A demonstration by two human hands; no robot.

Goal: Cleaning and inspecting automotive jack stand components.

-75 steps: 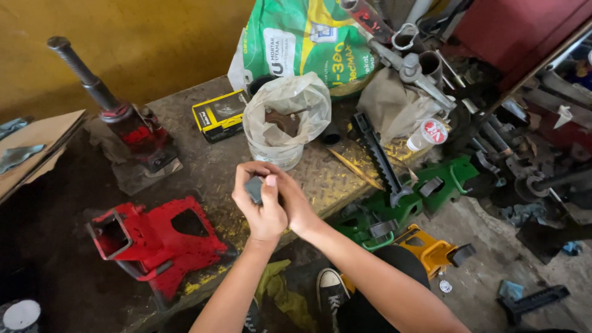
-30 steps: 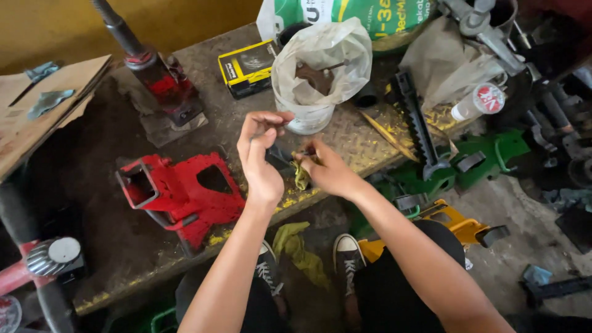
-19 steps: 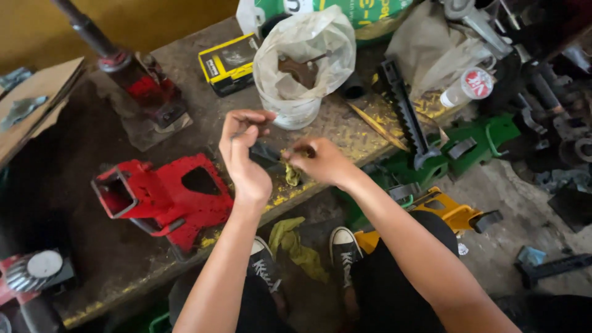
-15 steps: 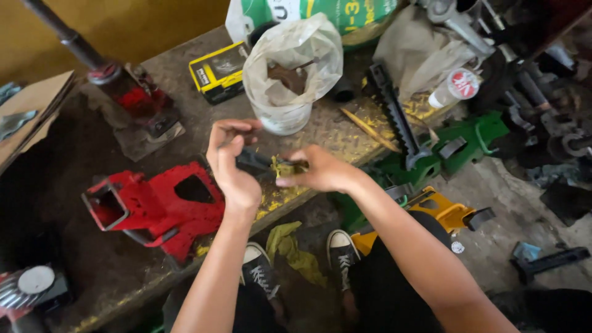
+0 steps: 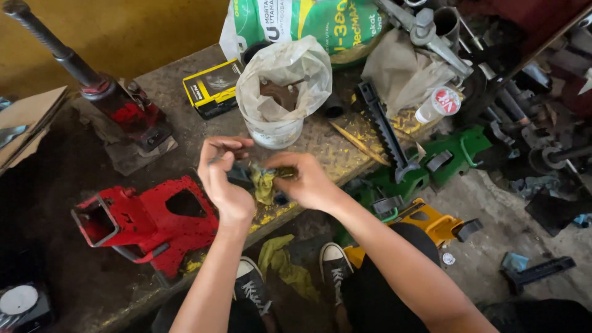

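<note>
My left hand [image 5: 223,179] and my right hand [image 5: 304,180] meet above the front edge of a worn metal work surface [image 5: 320,139]. Between them I hold a small dark metal part [image 5: 239,173], gripped by the left fingers. The right fingers pinch a dirty yellow rag [image 5: 264,184] against that part. Much of the part is hidden by my fingers and the rag.
A red metal housing [image 5: 154,219] lies to the left. A red bottle jack [image 5: 126,114], a yellow box [image 5: 213,89], a bag-lined tub [image 5: 280,92] and a green sack [image 5: 308,24] stand behind. Green [image 5: 450,151] and yellow [image 5: 428,222] jack parts lie right. Another yellow rag [image 5: 283,262] lies by my shoes.
My hands have drawn slightly apart and shifted across the view as my head moved. The yellow rag now shows between them, pressed against the dark part.
</note>
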